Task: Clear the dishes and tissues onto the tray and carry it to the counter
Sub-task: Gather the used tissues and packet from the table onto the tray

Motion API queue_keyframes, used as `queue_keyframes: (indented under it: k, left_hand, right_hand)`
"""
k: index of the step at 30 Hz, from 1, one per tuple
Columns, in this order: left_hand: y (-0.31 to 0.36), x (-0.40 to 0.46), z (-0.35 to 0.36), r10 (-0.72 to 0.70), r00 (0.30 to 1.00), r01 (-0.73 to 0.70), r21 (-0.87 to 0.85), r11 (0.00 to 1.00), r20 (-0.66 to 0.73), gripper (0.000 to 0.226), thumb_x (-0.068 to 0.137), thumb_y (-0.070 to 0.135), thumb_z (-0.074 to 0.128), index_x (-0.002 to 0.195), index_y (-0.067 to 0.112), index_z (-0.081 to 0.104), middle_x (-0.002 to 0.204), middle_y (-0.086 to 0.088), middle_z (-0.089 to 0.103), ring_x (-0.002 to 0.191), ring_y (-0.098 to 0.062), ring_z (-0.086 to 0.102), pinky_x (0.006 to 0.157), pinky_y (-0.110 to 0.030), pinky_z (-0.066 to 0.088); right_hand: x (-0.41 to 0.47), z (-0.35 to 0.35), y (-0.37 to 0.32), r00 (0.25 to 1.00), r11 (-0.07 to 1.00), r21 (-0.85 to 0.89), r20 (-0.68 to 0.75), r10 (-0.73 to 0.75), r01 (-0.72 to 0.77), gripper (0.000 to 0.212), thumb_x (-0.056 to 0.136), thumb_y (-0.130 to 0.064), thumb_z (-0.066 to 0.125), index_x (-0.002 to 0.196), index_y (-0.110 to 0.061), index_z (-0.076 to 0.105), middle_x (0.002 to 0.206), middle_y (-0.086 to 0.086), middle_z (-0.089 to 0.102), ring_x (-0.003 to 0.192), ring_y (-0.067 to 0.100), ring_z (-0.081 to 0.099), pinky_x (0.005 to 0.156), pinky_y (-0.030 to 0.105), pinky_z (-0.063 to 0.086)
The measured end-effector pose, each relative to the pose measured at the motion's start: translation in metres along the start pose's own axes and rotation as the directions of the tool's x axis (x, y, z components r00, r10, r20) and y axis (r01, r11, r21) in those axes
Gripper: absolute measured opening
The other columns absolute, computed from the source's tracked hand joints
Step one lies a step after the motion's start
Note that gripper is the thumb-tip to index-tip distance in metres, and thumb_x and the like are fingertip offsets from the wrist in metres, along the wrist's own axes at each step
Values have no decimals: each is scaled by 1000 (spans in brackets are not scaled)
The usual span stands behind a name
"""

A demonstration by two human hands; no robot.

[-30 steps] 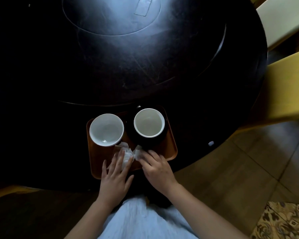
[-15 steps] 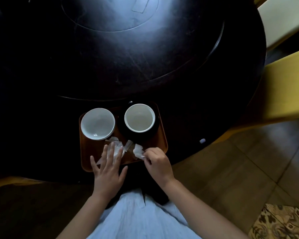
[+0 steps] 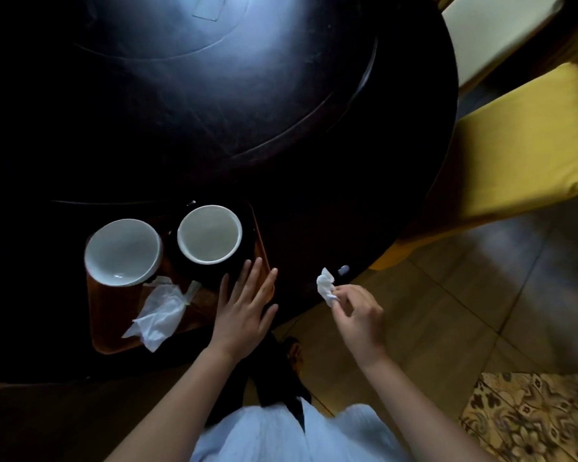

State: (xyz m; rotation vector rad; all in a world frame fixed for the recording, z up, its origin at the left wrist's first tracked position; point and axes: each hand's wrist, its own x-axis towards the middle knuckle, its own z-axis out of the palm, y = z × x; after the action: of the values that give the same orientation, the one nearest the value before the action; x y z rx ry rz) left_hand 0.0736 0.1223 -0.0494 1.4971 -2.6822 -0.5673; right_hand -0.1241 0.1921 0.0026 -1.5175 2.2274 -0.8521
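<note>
Tray (image 3: 97,308) lay left of my right hand (image 3: 354,315), which pinched a tissue wad (image 3: 326,286); left hand (image 3: 244,308) flat, open, probably touching its rim.

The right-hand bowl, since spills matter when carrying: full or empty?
Empty: the right-hand bowl sits upright on the tray, its pale inside bare.

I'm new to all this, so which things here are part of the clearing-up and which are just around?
Part of the job: tray, two white bowls, tissue on the tray, tissue wad pinched in the right hand.

Just around: yellow chair, patterned rug.
</note>
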Motion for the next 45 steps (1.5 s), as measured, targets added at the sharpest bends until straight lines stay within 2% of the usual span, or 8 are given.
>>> queue_keyframes:
  k: [3,7,10,16,21,32,36,45]
  left_hand:
    - [1,12,8,-28,999,27,32,999,29,60,90,52,21,144,36,2,156,4,-3,142,-11,-14,111,-46,-13]
    - [1,12,11,-13,999,9,106,994,34,57,90,45,25,144,28,21,154,-3,25,141,-17,20,112,-48,-3]
    - [2,8,11,-28,999,22,135,991,41,56,90,43,27,144,28,21,151,-4,32,137,-20,30,111,-50,-2]
    - [12,-2,16,-89,996,87,73,994,20,56,93,44,21,145,26,16,152,-3,29,140,-18,22,110,-46,19]
    - [13,-3,16,-98,994,98,8,995,41,58,91,43,26,145,30,9,154,0,23,141,-17,16,104,-46,36]
    - [12,-3,16,-91,994,91,0,996,59,60,91,47,24,145,33,4,155,4,15,141,-14,11,102,-44,36]
    - [11,-3,17,-90,995,90,-2,996,53,60,91,48,23,145,33,2,155,5,12,142,-14,9,105,-45,32]
    - [10,-4,19,-90,995,90,-6,996,53,61,90,50,20,143,38,-8,155,9,2,143,-14,5,106,-44,31]
  right_hand:
    - [10,-10,20,998,998,-34,-31,50,-51,15,69,8,73,70,-3,64,72,10,67,68,23,63,63,25,48]
    - [25,-18,46,978,981,-46,-96,183,-188,10,72,6,71,74,-2,65,74,13,67,66,18,55,61,11,30]
    - [40,-20,61,967,967,-65,-87,241,-246,7,77,3,68,79,-2,64,80,14,66,71,22,59,62,21,38]
    - [72,-9,69,988,984,-92,-34,149,-152,34,80,9,60,111,-5,62,92,14,66,87,25,61,69,25,46]
    - [81,-3,68,995,953,-300,77,66,-40,24,77,-5,67,101,-7,70,96,17,61,95,34,53,77,42,50]
    - [91,-1,65,974,950,-311,222,51,21,29,93,-7,50,120,-5,59,103,16,59,91,26,55,72,30,49]
    - [77,6,55,975,976,-212,199,100,-57,23,93,-7,48,112,0,60,105,15,58,80,7,50,71,8,41]
    - [38,16,38,944,972,-173,315,-98,159,33,78,14,56,106,1,66,84,16,62,82,29,57,69,38,55]
